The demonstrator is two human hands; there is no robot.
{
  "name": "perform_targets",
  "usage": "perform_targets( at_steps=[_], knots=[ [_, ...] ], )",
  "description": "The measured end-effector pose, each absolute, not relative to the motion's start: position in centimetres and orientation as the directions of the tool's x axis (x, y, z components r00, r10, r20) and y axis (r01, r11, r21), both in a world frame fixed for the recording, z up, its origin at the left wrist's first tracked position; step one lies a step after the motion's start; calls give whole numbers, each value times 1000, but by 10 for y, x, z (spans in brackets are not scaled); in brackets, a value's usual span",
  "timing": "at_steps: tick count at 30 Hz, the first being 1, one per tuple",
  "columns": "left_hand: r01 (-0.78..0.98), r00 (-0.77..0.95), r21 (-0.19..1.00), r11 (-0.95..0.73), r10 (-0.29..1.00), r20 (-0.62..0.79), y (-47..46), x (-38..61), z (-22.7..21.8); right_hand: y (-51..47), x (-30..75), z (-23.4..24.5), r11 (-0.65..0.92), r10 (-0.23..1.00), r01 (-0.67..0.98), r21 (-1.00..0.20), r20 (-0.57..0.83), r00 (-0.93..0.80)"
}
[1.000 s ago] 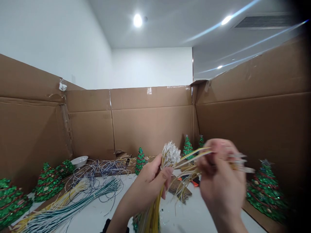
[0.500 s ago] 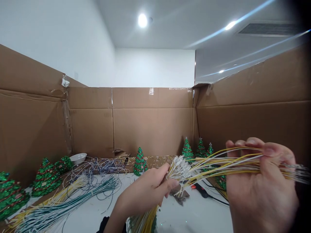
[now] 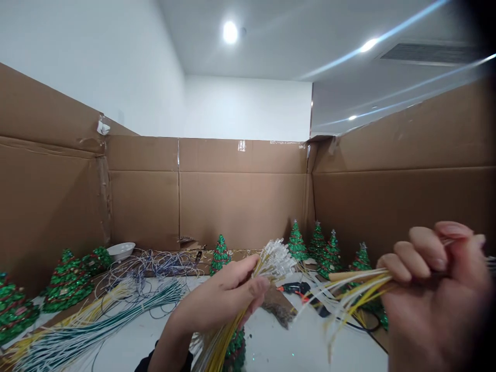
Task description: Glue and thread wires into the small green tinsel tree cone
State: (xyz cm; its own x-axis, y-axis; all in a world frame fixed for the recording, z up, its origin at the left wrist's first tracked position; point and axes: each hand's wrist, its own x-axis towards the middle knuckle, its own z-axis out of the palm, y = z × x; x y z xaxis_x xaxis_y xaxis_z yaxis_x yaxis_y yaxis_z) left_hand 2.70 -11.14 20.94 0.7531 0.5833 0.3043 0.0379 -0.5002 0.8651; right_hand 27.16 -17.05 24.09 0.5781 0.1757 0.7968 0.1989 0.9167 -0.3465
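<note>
Head view: both hands grip yellow wires (image 3: pixel 228 336).

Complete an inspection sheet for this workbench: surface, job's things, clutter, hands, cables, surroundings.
Surface: white tabletop, partly covered.
Job's things: yellow-and-white wire bundle with clear bulb tips; smaller bunch of yellow and white wires.
Clutter: green sequinned miniature trees along the edges; white bowl; black-and-orange tool.
Hands: left hand grips the bundle; right hand grips the smaller bunch, apart from the bundle.
Cables: green and white wire lengths lying at left; tangled grey wires behind them.
Surroundings: brown cardboard walls on three sides; white room beyond.
</note>
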Motion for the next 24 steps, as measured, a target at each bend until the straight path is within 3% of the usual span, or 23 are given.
perform_targets(
  at_steps=[3, 5, 9, 13, 19, 24],
  knots=[
    [-104, 762, 911, -400, 556, 331, -106, 29, 205, -173, 249, 242, 932, 324, -94, -351, 687, 650],
    [-191, 765, 919, -344, 534, 359, -102, 29, 203, -173, 237, 240, 944, 297, -90, -318, 697, 652],
    [-352, 784, 907, -230, 457, 420, -98, 29, 200, -166, 217, 228, 924, 306, 59, -378, 823, 478],
    [-432, 791, 890, -149, 412, 453, -98, 28, 197, -160, 199, 218, 830, 391, 337, -445, 894, 217],
    [-468, 787, 876, -120, 394, 474, -101, 26, 197, -156, 186, 219, 803, 202, 572, -167, 979, 2],
    [-495, 780, 864, -96, 389, 490, -102, 27, 196, -147, 183, 214, 789, 132, 608, -84, 991, -34]
  ],
)
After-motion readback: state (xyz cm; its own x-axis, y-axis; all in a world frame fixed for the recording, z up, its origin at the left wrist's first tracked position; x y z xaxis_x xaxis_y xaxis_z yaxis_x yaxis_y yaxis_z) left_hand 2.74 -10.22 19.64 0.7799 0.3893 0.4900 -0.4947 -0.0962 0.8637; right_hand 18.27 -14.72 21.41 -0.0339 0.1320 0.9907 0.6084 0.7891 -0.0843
